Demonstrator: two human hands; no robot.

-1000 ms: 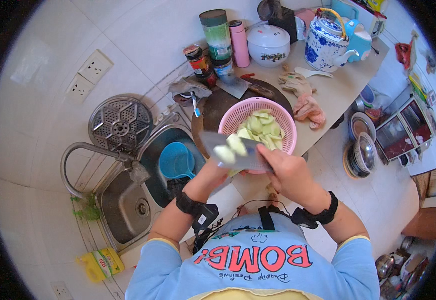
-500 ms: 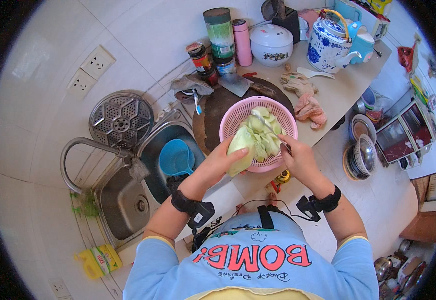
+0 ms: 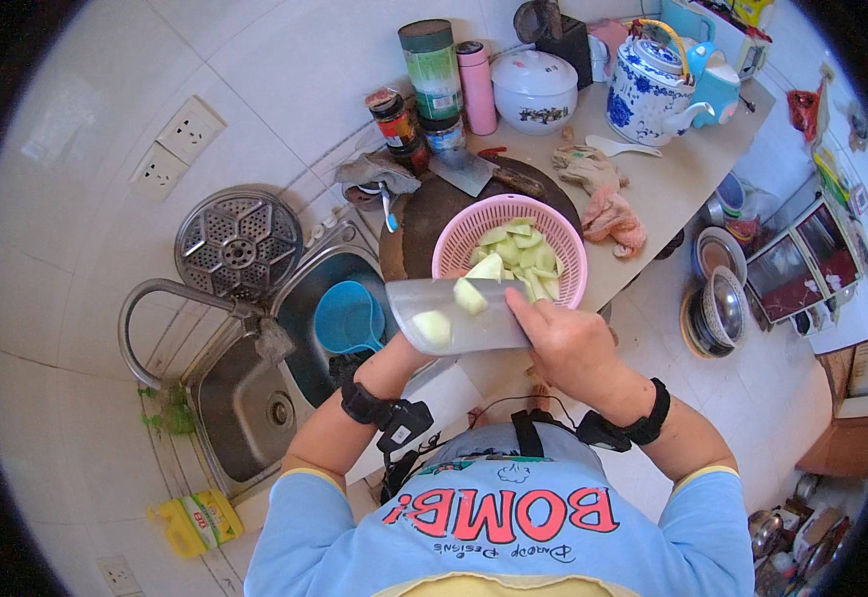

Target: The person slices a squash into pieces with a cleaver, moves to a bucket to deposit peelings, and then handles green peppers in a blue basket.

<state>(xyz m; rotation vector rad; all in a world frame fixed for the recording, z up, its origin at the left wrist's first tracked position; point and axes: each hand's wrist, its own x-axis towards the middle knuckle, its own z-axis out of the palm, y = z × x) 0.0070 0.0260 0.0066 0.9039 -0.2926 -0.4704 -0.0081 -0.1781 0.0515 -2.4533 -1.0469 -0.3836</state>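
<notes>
As the head view looks down, the right hand (image 3: 575,348) grips a broad knife (image 3: 488,323), two pale chunks (image 3: 432,327) on its blade, over the near rim of a pink basket (image 3: 574,244) of cut pieces (image 3: 528,257); the left hand (image 3: 406,352), mostly hidden behind, I can't read its grasp.

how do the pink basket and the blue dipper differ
The basket is pink; the dipper is blue. The basket's wall is slotted; the dipper's looks solid. The basket sits on the round board, holding pale green pieces; the dipper is in the sink basin. Both are round and open-topped.
</notes>
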